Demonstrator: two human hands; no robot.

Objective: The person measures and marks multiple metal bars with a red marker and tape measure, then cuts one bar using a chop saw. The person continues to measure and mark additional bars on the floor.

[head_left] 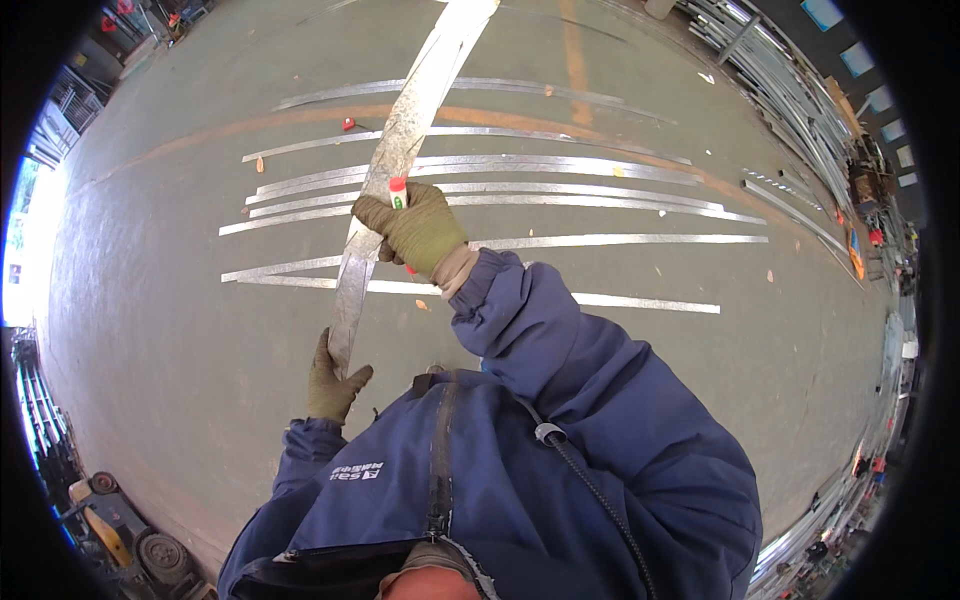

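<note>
A long, flat galvanized metal strip [405, 130] rises from near my body up past the top edge of the view. Its near end rests in my left hand [335, 385], between the thumb and the fingers. Further up, my right hand [425, 230] is closed at the strip's edge, its fingers partly hidden behind the glove's back. A marker [398, 193] with a red end and a white body sticks up out of that same fist. Both hands wear olive-green gloves.
Several metal strips [600, 240] lie crosswise on the grey floor ahead. A small red object [348, 124] sits among them. Stacked metal profiles [760, 80] line the far right. A wheeled cart [140, 540] stands at the lower left.
</note>
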